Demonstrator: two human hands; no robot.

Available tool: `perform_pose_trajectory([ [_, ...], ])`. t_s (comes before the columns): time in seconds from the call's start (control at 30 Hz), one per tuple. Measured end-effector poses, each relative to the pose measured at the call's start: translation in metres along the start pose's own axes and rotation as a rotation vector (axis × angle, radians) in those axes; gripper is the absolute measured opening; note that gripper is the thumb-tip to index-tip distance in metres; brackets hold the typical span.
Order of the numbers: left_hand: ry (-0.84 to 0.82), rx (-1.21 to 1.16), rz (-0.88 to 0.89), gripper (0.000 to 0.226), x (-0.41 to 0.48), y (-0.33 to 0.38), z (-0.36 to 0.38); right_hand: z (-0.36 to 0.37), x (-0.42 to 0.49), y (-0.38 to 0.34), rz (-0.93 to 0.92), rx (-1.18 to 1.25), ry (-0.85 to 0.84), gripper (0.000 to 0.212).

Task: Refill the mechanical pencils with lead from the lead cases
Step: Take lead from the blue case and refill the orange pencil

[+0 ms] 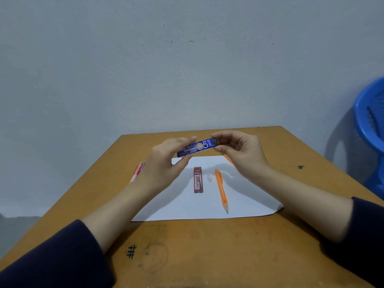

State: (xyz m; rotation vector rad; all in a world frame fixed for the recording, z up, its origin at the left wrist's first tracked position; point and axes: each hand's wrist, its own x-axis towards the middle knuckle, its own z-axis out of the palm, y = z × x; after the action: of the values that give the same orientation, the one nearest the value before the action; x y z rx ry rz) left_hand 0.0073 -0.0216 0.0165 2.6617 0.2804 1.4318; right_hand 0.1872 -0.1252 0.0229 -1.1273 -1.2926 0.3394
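Here L hand (164, 163), R hand (242, 152) grip blue lead case (197, 147); contents hidden.

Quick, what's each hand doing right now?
Left hand: holding the blue lead case by one end.
Right hand: pinching the case's other end.

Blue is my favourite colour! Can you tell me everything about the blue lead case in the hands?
The blue lead case is a slim, flat, plastic-looking box with white print: a big "05" and "PENCIL LEAD". It has a dark cap at one end. It is held in the air over the white paper, tilted, cap end higher. The left hand pinches its lower end and the right hand pinches the cap end.
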Motion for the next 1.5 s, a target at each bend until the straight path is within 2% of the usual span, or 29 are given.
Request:
perform_pose_trajectory([
  [0.17,0.009,0.038,-0.048,0.032,0.000,-0.005,0.000,0.000,0.001,-0.001,-0.001,-0.042,0.001,0.041],
  [0.37,-0.027,0.113,0.007,0.031,-0.001,-0.006,0.000,0.000,0.001,0.003,0.023,-0.143,-0.001,0.043],
  [0.53,-0.057,0.141,0.022,0.030,-0.001,-0.010,0.001,-0.002,0.003,0.002,0.078,-0.183,-0.057,0.032],
  [0.8,-0.066,0.152,0.042,0.030,0.000,-0.008,0.002,-0.003,0.001,-0.001,-0.018,-0.373,-0.048,0.028],
  [1.5,-0.157,0.170,0.048,0.029,-0.003,-0.019,0.001,-0.009,0.004,0.006,0.010,-0.480,-0.181,0.023],
])
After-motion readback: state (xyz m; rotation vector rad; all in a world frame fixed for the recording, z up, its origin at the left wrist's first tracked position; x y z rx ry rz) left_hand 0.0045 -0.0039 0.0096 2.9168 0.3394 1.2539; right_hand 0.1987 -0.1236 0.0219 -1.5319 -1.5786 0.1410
